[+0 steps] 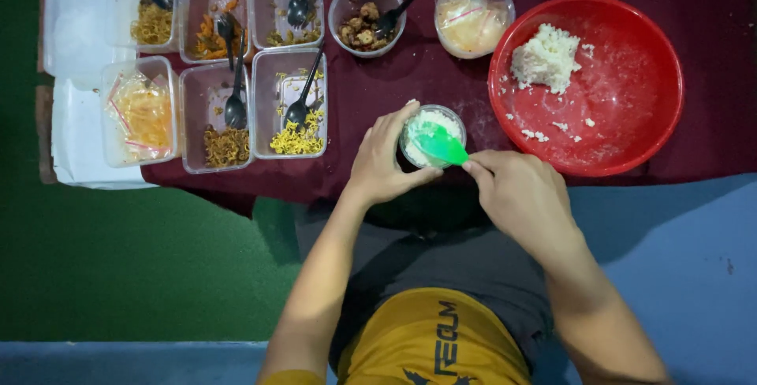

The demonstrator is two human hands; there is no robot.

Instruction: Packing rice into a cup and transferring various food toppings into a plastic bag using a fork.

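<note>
My left hand (384,166) wraps around a small clear round cup (410,147) filled with white rice, at the near edge of the dark red table. My right hand (516,192) grips the handle of a green plastic rice paddle (439,145), whose blade lies flat on the rice in the cup. A big red bowl (631,129) just to the right holds a lump of white rice (546,57) and scattered grains.
Several clear rectangular tubs (290,95) with noodles, carrot pieces and black spoons stand at the left. Two round bowls (367,16) of brown food and a bagged container (471,17) sit at the back. White foam boxes (75,70) lie at the far left.
</note>
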